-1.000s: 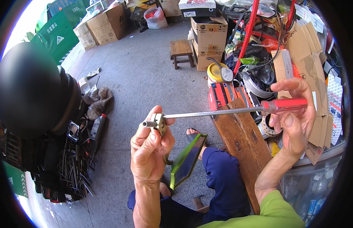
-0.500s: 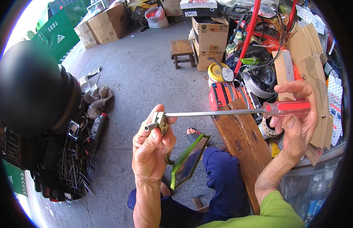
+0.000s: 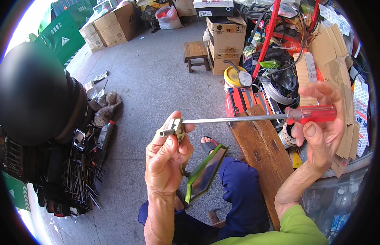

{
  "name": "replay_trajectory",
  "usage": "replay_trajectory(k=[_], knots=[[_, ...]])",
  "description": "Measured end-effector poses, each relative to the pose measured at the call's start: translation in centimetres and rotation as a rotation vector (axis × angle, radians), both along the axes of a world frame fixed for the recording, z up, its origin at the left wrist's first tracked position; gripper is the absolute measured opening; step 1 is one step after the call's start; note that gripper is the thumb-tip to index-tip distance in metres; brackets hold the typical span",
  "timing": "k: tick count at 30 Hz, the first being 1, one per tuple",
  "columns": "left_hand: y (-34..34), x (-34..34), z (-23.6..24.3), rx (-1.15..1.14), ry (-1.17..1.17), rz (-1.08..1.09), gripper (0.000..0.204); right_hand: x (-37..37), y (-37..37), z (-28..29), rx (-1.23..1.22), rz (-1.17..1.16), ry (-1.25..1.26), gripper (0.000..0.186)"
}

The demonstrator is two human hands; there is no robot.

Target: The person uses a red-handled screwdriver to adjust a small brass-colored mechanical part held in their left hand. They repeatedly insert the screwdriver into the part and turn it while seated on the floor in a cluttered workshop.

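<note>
My left hand (image 3: 167, 157) pinches a small brass-coloured metal clamp (image 3: 177, 130) with a short grey tube (image 3: 167, 133) sticking out of it. Below that hand hangs a green-framed rear-view mirror (image 3: 206, 173); its dark stem runs behind my fingers, so I cannot see where it joins the clamp. My right hand (image 3: 320, 126) holds a screwdriver (image 3: 239, 119) by its clear red handle, palm against the end, fingers loosely around it. The shaft lies nearly level, its tip touching the clamp's right side.
A wooden bench (image 3: 263, 151) stands beside my right knee. Beyond it are a red battery box (image 3: 239, 102), a yellow-lidded bucket (image 3: 233, 77) and a round mirror (image 3: 244, 78). At left, tools (image 3: 77, 175) lie heaped beside a black rounded object (image 3: 30, 94). A stool (image 3: 196, 52) stands farther off.
My left hand and the clamp have shifted slightly to the right, and the green mirror with them. The screwdriver handle has edged right too, its tip still at the clamp.
</note>
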State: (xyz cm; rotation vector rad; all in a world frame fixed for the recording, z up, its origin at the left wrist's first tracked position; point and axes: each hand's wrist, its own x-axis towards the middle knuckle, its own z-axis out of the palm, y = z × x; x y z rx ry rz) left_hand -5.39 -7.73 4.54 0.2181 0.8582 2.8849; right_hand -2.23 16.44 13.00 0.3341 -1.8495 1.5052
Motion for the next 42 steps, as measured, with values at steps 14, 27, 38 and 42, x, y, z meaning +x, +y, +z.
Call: replay_trajectory(k=[14,27,38,42], knots=[[0.4,0.2,0.2,0.01,-0.008,-0.037,0.056,1.0,0.4,-0.2,0.016,-0.225,-0.014,0.039],[0.4,0.2,0.0,-0.003,-0.014,-0.03,0.056,1.2,0.3,-0.2,0.028,-0.236,-0.064,0.053],[0.2,0.3,0.0,-0.024,0.0,-0.004,0.057,0.6,-0.1,-0.2,-0.028,-0.147,-0.064,0.049],[0.3,0.2,0.2,-0.009,-0.009,-0.007,0.057,0.9,-0.4,0.0,-0.052,-0.188,-0.073,0.048]])
